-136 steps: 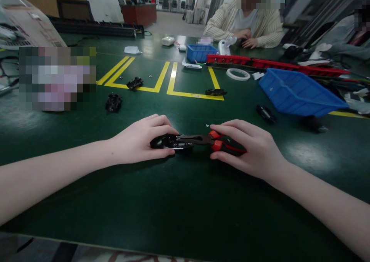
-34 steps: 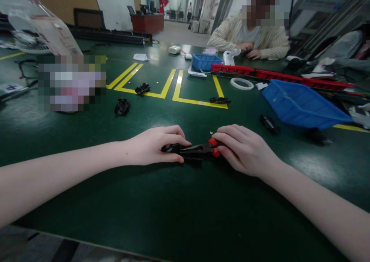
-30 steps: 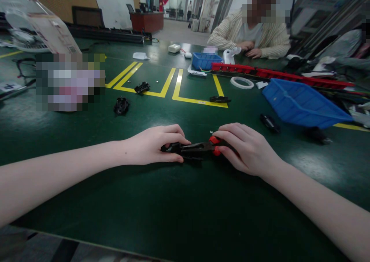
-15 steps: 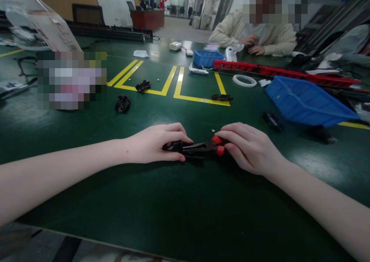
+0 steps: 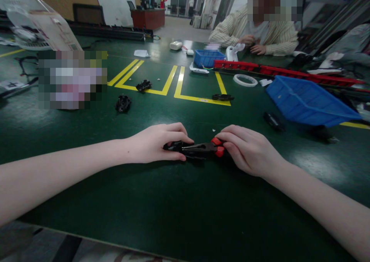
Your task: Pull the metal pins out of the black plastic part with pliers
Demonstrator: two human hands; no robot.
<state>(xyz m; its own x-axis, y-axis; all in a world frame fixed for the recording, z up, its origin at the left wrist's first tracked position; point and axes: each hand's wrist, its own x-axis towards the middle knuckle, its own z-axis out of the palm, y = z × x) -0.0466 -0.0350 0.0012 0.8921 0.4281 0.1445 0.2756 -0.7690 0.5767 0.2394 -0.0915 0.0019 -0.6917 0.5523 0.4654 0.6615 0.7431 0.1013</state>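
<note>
My left hand (image 5: pixel 162 140) is closed around a black plastic part (image 5: pixel 173 146), thumb on the near side and fingers on the far side. In my right hand (image 5: pixel 248 148) is a pair of pliers (image 5: pixel 202 149) with red-sleeved handles, gripped at the handle end. The plier jaws point left and reach the black part; where exactly they bite is hard to make out. Both hands rest low over the green table (image 5: pixel 162 200). Most of the handles are hidden by my right fingers.
Loose black parts lie beyond my hands, one at the left (image 5: pixel 123 103), another on yellow tape (image 5: pixel 143 85). At right stand a large blue bin (image 5: pixel 309 100), a white tape roll (image 5: pixel 245 80) and a red strip (image 5: pixel 283 71). Across the table sits a person (image 5: pixel 260 34).
The right hand's fingers have closed slightly on the plier handles, which look a little nearer together. The left hand and the black part stay nearly where they were.
</note>
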